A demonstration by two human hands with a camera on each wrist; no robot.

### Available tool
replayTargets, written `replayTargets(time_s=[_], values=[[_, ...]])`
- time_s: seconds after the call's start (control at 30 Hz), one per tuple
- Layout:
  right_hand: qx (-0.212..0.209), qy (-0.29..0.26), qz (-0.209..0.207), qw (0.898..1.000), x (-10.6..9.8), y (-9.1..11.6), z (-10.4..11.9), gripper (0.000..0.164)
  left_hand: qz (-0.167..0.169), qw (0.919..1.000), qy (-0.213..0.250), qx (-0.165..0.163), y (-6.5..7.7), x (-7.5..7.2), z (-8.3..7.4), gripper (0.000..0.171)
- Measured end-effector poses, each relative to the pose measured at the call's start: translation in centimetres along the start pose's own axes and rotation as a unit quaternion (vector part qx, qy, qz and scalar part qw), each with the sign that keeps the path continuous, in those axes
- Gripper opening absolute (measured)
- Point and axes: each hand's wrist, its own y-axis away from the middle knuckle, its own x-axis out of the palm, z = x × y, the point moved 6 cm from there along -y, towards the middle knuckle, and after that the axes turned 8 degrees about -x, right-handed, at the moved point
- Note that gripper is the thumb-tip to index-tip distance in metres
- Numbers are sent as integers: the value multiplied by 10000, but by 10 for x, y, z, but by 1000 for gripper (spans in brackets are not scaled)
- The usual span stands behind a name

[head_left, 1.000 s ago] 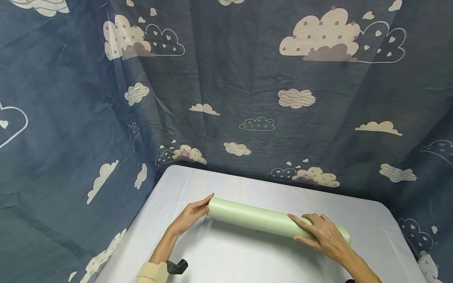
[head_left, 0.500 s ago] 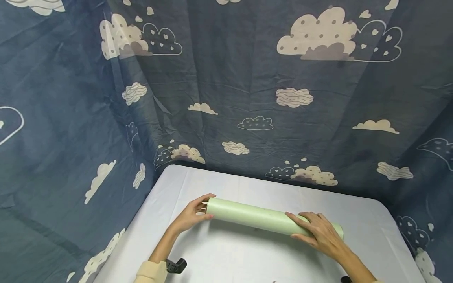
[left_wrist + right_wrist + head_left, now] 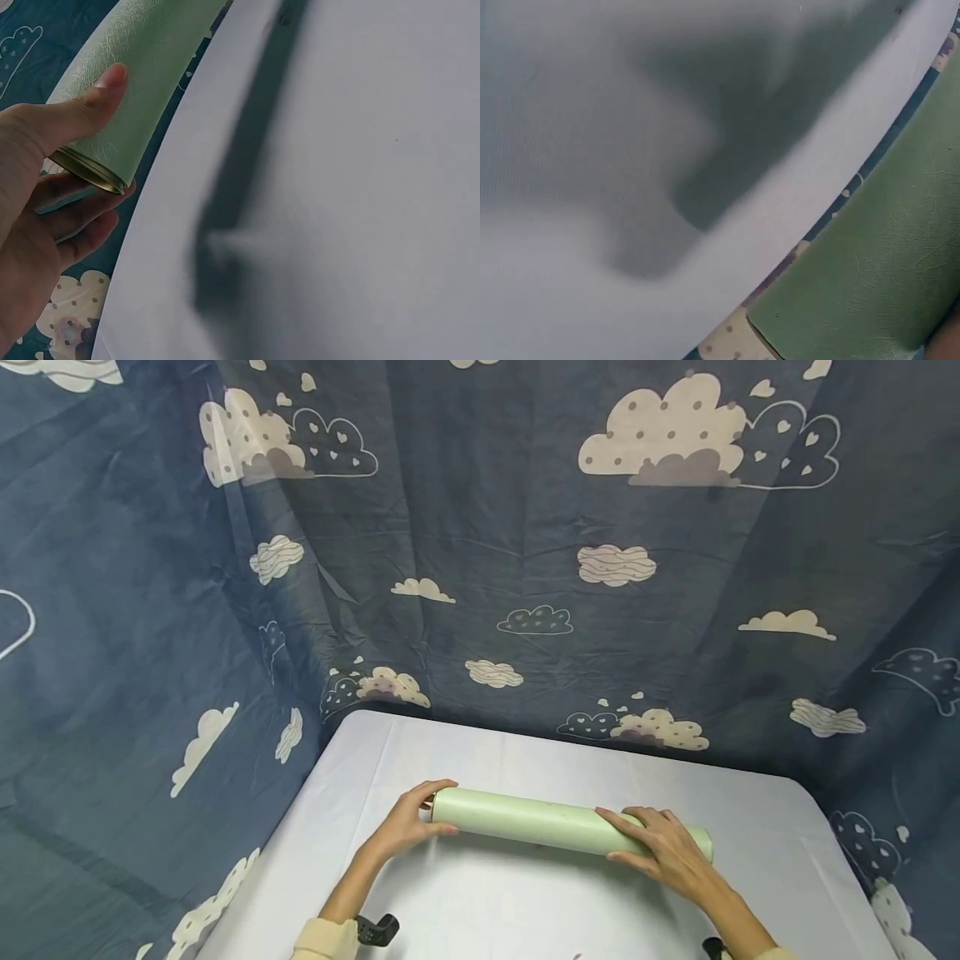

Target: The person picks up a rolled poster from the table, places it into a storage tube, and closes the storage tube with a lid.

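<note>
A pale green rolled-up mat (image 3: pixel 525 819) with a creased, leather-like surface is held above the white table, its right end slightly lower in the head view. My left hand (image 3: pixel 407 823) spans its left end, fingers over the top and thumb below. In the left wrist view the thumb of that hand (image 3: pixel 41 139) lies on the rolled mat (image 3: pixel 142 67), beside a brownish layered edge. Farther right, my right hand (image 3: pixel 670 853) grips the roll near its other end, thumb on the near side. Only a sliver of the right hand (image 3: pixel 945 346) shows in the right wrist view.
A white cloth-covered table (image 3: pixel 487 910) lies below, with the roll's shadow on it. Dark blue cloud-print curtains (image 3: pixel 480 527) enclose the back and sides. A black wrist-worn device (image 3: pixel 378 930) sits by my left sleeve (image 3: pixel 327 940).
The rolled mat has shifted slightly left. My left hand has spread round its end, with the thumb moving below. My right hand keeps its grip, and the head view has turned slightly right.
</note>
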Motion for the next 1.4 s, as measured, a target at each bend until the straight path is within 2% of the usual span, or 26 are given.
replayTargets(time_s=[0.37,0.7,1.13,1.23,1.4], values=[[284,-70,205,9994,23,7,-1,73,0,9996,-200,-205,-3,6,13,74],[806,-409,625,9939,44,11,-3,70,-9,9985,-482,-276,-4,12,29,77],[911,-413,723,9924,50,7,-1,69,-192,9977,-515,-403,-3,17,44,76],[992,-463,780,9909,52,7,-2,69,-220,9982,-359,-417,-2,18,46,76],[1069,-408,886,9895,54,8,-3,69,-59,9994,163,-305,0,21,47,73]])
